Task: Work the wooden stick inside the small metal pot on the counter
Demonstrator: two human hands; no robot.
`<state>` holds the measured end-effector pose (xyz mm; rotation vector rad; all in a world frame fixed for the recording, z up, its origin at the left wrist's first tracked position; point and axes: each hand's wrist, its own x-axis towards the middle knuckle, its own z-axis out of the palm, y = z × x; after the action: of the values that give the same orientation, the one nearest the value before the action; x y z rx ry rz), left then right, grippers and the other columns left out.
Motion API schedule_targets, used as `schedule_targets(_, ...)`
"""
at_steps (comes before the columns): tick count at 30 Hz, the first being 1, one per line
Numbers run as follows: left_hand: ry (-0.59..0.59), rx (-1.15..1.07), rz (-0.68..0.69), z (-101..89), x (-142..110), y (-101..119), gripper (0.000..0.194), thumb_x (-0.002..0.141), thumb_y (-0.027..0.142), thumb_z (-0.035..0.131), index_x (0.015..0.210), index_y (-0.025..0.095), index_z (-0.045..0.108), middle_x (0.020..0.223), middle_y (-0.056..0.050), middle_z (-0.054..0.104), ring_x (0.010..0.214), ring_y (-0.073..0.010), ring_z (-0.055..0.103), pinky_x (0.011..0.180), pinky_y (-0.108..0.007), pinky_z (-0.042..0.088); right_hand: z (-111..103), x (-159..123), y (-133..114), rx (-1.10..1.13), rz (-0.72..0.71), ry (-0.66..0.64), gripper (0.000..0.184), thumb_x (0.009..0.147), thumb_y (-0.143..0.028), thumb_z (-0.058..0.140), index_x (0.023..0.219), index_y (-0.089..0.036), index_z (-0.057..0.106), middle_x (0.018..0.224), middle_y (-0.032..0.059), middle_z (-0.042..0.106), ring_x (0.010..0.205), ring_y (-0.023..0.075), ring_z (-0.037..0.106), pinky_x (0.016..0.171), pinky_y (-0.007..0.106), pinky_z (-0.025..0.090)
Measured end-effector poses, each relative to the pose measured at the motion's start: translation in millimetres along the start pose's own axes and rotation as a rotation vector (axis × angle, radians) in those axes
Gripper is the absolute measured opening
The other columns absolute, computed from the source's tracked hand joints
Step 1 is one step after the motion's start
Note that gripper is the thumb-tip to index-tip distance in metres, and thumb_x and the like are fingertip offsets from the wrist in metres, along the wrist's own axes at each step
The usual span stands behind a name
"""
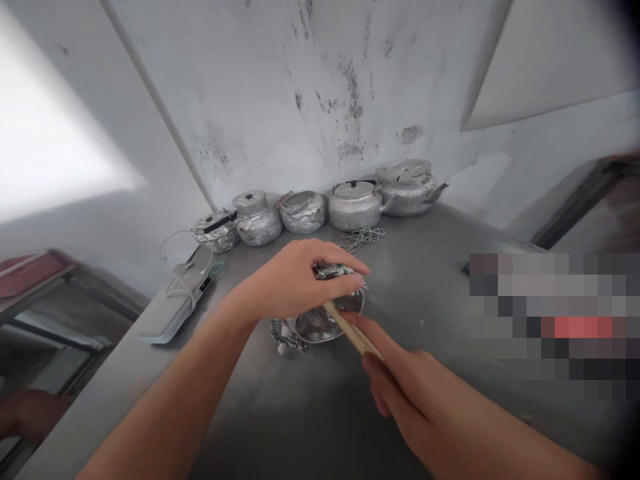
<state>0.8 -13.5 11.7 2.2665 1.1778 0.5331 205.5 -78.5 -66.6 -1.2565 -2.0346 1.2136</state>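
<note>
Pale wood is seen in the stick, which is gripped by the right hand and angled over the open metal vessel on the grey table. Patterned cord is draped beside the vessel. Its far side is covered by the left hand, whose fingers are curved over; whether anything is clasped there cannot be told. Silvery kettles are lined up behind.

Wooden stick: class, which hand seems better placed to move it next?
Probably the right hand: it grips the wooden stick, while the left hand is over the metal vessel.
</note>
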Motion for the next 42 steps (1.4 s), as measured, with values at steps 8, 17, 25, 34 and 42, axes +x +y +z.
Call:
schedule_targets(8, -0.062, 0.022, -0.051, -7.1, -1.5, 4.4, 0.040, 0.101, 0.060, 0.052, 0.126, 0.034, 0.070, 0.137, 0.002, 0.064, 0.108, -0.0241, 0.065, 0.087, -0.032, 0.051, 0.5, 1.1, 2.3, -0.093, -0.065, -0.055, 0.056, 0.103, -0.025, 0.033, 0.159, -0.029, 0.031, 0.063, -0.0030, 0.071, 0.047, 0.0171, 0.065, 0.048, 0.026, 0.049)
schedule_targets(17, 0.018, 0.183, -0.052, 0.0, -2.0, 6.1, 0.032, 0.100, 0.050, 0.057, 0.126, 0.035, 0.068, 0.134, 0.007, 0.065, 0.122, -0.0238, 0.059, 0.099, -0.034, 0.046, 7.2, 0.1, 3.6, -0.131, -0.044, 0.015, 0.059, 0.101, -0.030, 0.040, 0.159, -0.028, 0.033, 0.055, -0.0022, 0.066, 0.044, 0.0207, 0.063, 0.046, 0.030, 0.051)
schedule_targets(25, 0.004, 0.187, -0.079, -2.2, -2.1, 7.2, 0.035, 0.098, 0.050, 0.059, 0.128, 0.034, 0.068, 0.135, 0.005, 0.064, 0.121, -0.0240, 0.059, 0.098, -0.033, 0.046, 5.4, 1.8, 7.9, -0.065, -0.020, 0.034, 0.053, 0.104, -0.032, 0.035, 0.157, -0.032, 0.038, 0.064, -0.0013, 0.069, 0.052, 0.0196, 0.067, 0.048, 0.028, 0.052)
schedule_targets(34, -0.002, 0.184, -0.075, -2.4, 0.2, 5.2, 0.035, 0.097, 0.048, 0.062, 0.128, 0.034, 0.068, 0.134, 0.004, 0.063, 0.119, -0.0248, 0.060, 0.101, -0.035, 0.044, 7.0, 2.6, 8.3, -0.054, -0.063, 0.038, 0.055, 0.103, -0.032, 0.035, 0.158, -0.031, 0.035, 0.059, -0.0024, 0.068, 0.048, 0.0204, 0.065, 0.048, 0.029, 0.054)
schedule_targets(42, -0.012, 0.170, -0.082, -2.5, -0.9, 5.2, 0.036, 0.097, 0.050, 0.061, 0.129, 0.034, 0.068, 0.134, 0.003, 0.063, 0.119, -0.0256, 0.060, 0.102, -0.037, 0.044, 11.4, 1.4, 13.0, -0.079, -0.039, 0.049, 0.054, 0.103, -0.036, 0.035, 0.158, -0.033, 0.036, 0.063, -0.0013, 0.069, 0.053, 0.0218, 0.068, 0.054, 0.031, 0.058)
